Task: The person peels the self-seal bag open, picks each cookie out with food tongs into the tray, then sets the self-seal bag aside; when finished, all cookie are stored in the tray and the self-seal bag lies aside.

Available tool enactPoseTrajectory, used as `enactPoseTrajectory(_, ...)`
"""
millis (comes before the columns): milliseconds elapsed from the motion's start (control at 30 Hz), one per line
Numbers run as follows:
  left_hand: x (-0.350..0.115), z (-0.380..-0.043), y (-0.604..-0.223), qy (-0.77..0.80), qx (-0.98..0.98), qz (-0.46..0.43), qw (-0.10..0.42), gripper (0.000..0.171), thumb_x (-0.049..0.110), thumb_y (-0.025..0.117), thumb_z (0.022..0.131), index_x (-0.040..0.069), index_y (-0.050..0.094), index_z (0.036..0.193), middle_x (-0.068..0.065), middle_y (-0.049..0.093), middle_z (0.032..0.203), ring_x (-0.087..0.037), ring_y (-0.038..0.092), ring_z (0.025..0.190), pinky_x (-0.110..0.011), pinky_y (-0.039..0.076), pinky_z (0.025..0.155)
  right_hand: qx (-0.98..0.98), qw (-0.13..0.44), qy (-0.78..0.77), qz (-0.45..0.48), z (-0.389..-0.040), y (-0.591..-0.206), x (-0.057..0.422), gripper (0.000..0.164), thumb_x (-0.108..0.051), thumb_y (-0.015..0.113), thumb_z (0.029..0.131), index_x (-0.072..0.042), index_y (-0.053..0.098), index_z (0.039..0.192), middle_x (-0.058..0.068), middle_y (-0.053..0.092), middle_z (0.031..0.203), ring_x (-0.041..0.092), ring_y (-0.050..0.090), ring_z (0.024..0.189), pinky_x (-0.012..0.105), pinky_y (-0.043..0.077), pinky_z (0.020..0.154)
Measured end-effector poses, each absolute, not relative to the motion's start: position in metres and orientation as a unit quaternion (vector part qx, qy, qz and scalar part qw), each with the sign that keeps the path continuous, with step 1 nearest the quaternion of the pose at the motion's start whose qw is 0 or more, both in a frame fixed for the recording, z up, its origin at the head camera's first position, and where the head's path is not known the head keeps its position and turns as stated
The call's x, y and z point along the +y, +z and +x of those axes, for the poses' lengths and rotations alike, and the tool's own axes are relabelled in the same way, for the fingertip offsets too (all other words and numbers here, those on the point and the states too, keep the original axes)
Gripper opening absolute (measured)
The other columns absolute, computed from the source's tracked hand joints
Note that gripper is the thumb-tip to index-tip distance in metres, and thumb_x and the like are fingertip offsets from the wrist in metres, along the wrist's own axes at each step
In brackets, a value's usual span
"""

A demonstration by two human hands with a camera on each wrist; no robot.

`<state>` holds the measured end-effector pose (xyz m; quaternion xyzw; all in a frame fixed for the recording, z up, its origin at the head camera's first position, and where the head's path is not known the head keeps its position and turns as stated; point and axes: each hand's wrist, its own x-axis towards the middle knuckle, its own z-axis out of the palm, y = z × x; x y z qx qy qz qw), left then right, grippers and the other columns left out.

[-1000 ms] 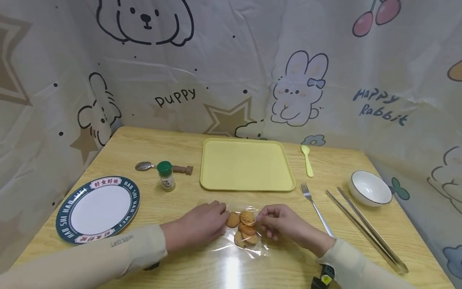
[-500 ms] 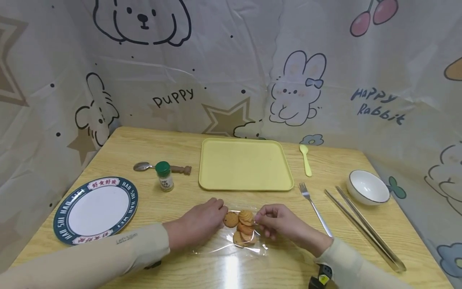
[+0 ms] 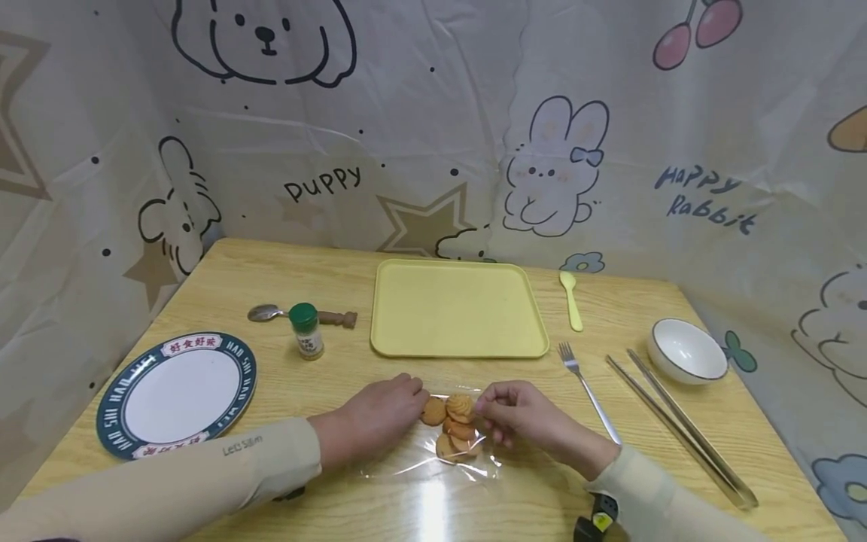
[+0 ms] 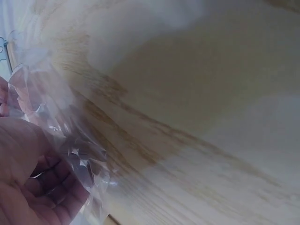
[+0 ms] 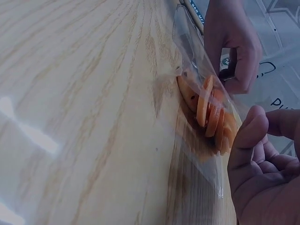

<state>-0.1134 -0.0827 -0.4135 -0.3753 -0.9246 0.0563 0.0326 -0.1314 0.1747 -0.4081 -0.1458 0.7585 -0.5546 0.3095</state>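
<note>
A clear plastic bag [image 3: 406, 461] with several golden cookies [image 3: 460, 430] inside lies at the front middle of the wooden table. My left hand [image 3: 375, 421] pinches the bag's left part; in the left wrist view its fingers [image 4: 65, 187] are curled against crinkled film. From the other side, my right hand [image 3: 524, 415] pinches the bag's upper right edge between thumb and index finger. The right wrist view shows the cookies [image 5: 215, 112] stacked on edge within the film, between both hands. The left fingertips are partly hidden in the head view.
Behind the bag sits a yellow tray [image 3: 459, 309]. To the left are a plate [image 3: 183, 391], a green-capped seasoning jar [image 3: 307, 331] and a spoon [image 3: 264, 312]. On the right lie a yellow spoon [image 3: 571, 301], a fork [image 3: 589, 391], metal tongs [image 3: 684, 429] and a bowl [image 3: 689, 350].
The left hand has shifted slightly on the bag, and more film shows spread toward the lower left. The right hand keeps its pinch. The whole view has drifted slightly.
</note>
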Motion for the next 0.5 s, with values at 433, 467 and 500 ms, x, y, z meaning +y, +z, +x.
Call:
enactPoseTrajectory(433, -0.0892, -0.1167, -0.4085, -0.054, -0.928, -0.368, -0.003, 0.031, 0.036, 0.053, 0.097, 0.013, 0.055, 0.118, 0.0, 0.057, 0.102, -0.012, 0.054, 0.085, -0.026, 0.05, 0.065, 0.748, 0.314, -0.566, -0.146, -0.1318, -0.4065, 0.1751, 0.035, -0.021, 0.057, 0.097, 0.012, 0.056, 0.107, -0.003, 0.06, 0.074, 0.005, 0.056, 0.06, 0.019, 0.046, 0.053)
enactPoseTrajectory(467, -0.0893, -0.1169, -0.4077, -0.057, -0.928, -0.369, -0.007, 0.033, 0.04, 0.052, 0.098, 0.015, 0.055, 0.119, 0.0, 0.056, 0.103, -0.012, 0.053, 0.086, -0.026, 0.049, 0.065, 0.747, 0.314, -0.568, -0.147, -0.1317, -0.4063, 0.1751, 0.035, -0.02, 0.057, 0.097, 0.013, 0.055, 0.107, -0.003, 0.06, 0.074, 0.005, 0.055, 0.06, 0.019, 0.046, 0.053)
enactPoseTrajectory(500, -0.0891, -0.1171, -0.4074, -0.059, -0.927, -0.371, -0.01, 0.034, 0.042, 0.052, 0.097, 0.016, 0.055, 0.118, 0.001, 0.056, 0.104, -0.011, 0.053, 0.087, -0.026, 0.048, 0.065, 0.745, 0.313, -0.569, -0.149, -0.1317, -0.4061, 0.175, 0.035, -0.02, 0.057, 0.097, 0.013, 0.055, 0.107, -0.003, 0.06, 0.074, 0.005, 0.055, 0.06, 0.019, 0.046, 0.053)
